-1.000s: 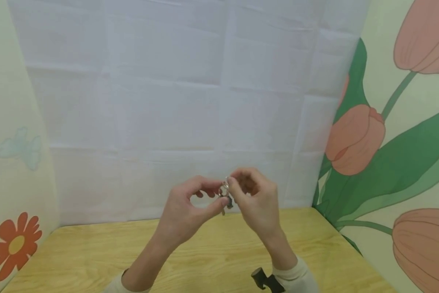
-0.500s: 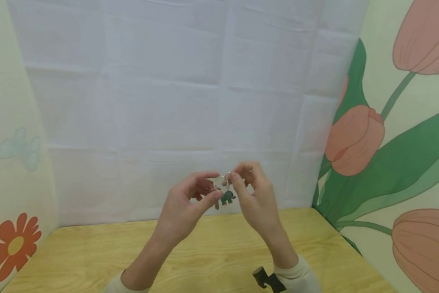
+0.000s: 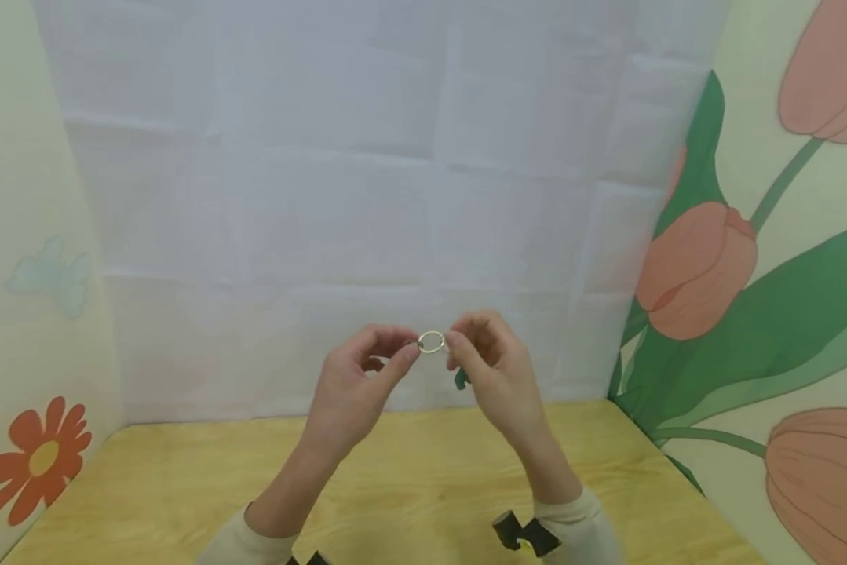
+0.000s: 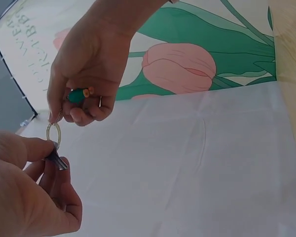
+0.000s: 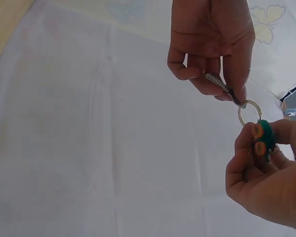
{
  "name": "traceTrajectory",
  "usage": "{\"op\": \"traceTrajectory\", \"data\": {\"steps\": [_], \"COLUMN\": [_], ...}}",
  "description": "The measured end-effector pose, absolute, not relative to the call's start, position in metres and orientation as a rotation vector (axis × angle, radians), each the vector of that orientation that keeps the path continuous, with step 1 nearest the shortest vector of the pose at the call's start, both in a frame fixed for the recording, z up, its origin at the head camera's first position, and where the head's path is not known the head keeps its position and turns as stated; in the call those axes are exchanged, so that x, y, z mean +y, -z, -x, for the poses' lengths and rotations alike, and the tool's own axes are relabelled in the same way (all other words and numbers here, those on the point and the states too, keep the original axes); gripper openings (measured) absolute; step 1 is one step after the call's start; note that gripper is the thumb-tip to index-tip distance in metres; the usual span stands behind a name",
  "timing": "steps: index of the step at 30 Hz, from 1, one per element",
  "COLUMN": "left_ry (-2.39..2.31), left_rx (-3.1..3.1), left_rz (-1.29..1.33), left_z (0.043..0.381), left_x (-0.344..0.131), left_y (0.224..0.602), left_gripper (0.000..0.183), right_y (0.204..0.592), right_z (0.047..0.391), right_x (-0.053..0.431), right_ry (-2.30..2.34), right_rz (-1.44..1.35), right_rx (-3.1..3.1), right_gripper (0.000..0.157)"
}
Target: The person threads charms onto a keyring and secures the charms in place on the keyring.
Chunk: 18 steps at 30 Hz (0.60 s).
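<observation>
A metal key ring [image 3: 432, 351] is held up between the two hands above the table. My left hand [image 3: 355, 388] pinches a metal key [image 5: 221, 86] where it meets the ring's left end. Thumb and fingertips of my right hand [image 3: 497, 377] pinch the ring's opposite end. From that side hangs a green elephant charm [image 3: 461, 378], mostly covered by the right hand in the head view. The right wrist view shows the charm's orange feet against the right fingers. In the left wrist view the key's shaft [image 4: 61, 163] sticks out past the left fingers.
Beneath the hands lies a wood-grain table [image 3: 409, 486]. A creased white sheet [image 3: 289, 196] hangs behind it. Tulip-printed fabric [image 3: 819, 314] borders the right side, and flower-printed fabric [image 3: 34, 345] the left. A black device [image 3: 525, 534] is at the right cuff.
The ring now shows as an oval stretched between the hands. The key has swung up into the left fingers, and the charm has moved right, under the right hand. The head view has shifted slightly.
</observation>
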<state>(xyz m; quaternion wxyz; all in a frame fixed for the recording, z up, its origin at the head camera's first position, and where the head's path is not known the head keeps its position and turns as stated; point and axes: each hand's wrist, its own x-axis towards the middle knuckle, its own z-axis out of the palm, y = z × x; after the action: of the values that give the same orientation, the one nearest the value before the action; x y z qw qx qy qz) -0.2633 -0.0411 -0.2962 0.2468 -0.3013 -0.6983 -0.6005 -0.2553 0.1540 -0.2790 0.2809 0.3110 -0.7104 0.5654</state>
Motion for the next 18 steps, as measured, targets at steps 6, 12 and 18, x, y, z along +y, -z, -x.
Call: {"op": "traceTrajectory", "data": {"steps": [6,12,18], "left_ry": [1.729,1.750,1.766], "left_rx": [-1.883,-1.895,-1.922], "left_rz": [0.831,0.819,0.809], "left_z": [0.272,0.290,0.311], "left_x": [-0.041,-0.044,-0.048], "left_y": [0.303,0.313,0.335], "left_gripper": [0.018,0.020,0.017], "right_y": [0.285,0.295,0.316], "right_z": [0.265,0.285,0.311], "right_x": [0.158,0.171,0.189], "right_ry": [-1.571,-1.511,-1.468], "right_rz": [-0.849,-0.819,-0.785], "right_rx": [-1.971,-2.080,-2.230], "right_gripper": [0.014,0.018,0.018]}}
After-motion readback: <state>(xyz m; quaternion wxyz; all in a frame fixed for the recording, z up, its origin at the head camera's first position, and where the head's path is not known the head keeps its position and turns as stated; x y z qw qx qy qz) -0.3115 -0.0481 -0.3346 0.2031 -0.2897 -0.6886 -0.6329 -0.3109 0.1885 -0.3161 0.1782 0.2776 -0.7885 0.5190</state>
